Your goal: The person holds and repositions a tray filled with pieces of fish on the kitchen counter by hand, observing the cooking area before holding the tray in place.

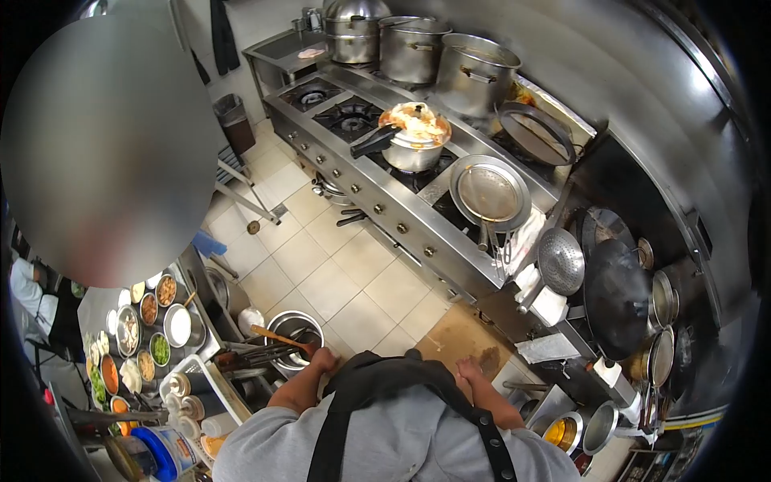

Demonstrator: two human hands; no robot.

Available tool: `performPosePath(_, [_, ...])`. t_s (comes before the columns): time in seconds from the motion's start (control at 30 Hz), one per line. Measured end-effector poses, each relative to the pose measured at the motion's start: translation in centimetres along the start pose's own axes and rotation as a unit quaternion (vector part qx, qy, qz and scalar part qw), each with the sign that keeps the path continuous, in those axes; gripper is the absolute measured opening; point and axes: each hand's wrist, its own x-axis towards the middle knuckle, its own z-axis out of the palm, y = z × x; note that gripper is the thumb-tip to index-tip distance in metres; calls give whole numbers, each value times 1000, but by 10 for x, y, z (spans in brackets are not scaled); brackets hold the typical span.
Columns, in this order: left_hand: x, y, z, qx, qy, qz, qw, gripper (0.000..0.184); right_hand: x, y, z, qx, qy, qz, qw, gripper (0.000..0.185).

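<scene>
My left hand point(323, 361) hangs low at my side, right by the rim of a metal pot point(275, 322) that holds several utensils. A wooden spoon point(283, 336) leans across that pot, its tip close to my fingers; whether they touch it I cannot tell. On the other side, my right hand point(467, 370) hangs down above a brown mat point(461, 341). The fingers of both hands are too small and partly hidden to show their pose, and no held thing is visible. On the stove ahead, a pressure cooker point(414, 157) carries orange-and-white food on top.
A long stove point(381, 197) runs ahead, with large stockpots point(478, 76) behind it. A strainer point(489, 193) rests near its end; woks point(617, 297) and a perforated ladle point(560, 261) are at right. Ingredient containers point(161, 350) crowd the left counter. A large blurred circle hides the upper left.
</scene>
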Motion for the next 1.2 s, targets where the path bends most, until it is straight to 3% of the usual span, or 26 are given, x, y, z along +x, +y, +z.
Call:
performPosePath(0.1, [3, -17, 60, -149, 97, -104, 979, 27, 24, 0, -3, -186, 1, -183, 965, 41])
performPosePath(0.2, [-32, 17, -13, -392, -55, -249, 884, 26, 34, 4, 2, -133, 16, -180, 975, 39])
performPosePath(0.3, [-43, 26, -21, -462, -24, -297, 835, 24, 51, 20, 9, -194, 66, -286, 936, 35])
performPosePath(0.4, [-41, 12, -7, -356, -76, -192, 911, 23, 40, -3, -6, 36, -14, -13, 999, 30])
performPosePath(0.5, [-42, 14, -4, -463, -13, -280, 841, 22, 47, -3, -8, 81, 8, 16, 997, 29])
performPosePath(0.6, [-44, 18, -10, -485, -13, -309, 818, 19, 48, -11, -17, 60, -24, 5, 998, 27])
performPosePath(0.7, [-38, 14, 5, -480, 22, -306, 822, 13, 84, 25, 11, 7, -6, -147, 989, 26])
performPosePath(0.77, [-43, 20, -13, -451, -17, -300, 840, 10, 89, 31, 15, -19, -12, -201, 979, 26])
performPosePath(0.83, [-46, 25, -24, -440, -36, -297, 847, 8, 82, 23, 13, -13, -16, -186, 982, 27])
performPosePath(1.0, [-45, 24, -19, -483, -39, -308, 819, 10, 56, -6, 1, 37, -17, -23, 999, 31])
performPosePath(1.1, [-45, 29, -29, -495, -41, -322, 806, 17, 86, 35, 27, -106, 37, -167, 980, 35])
performPosePath(1.2, [-40, 25, -13, -450, -9, -310, 837, 31, 65, 20, 8, -90, -24, -146, 985, 36])
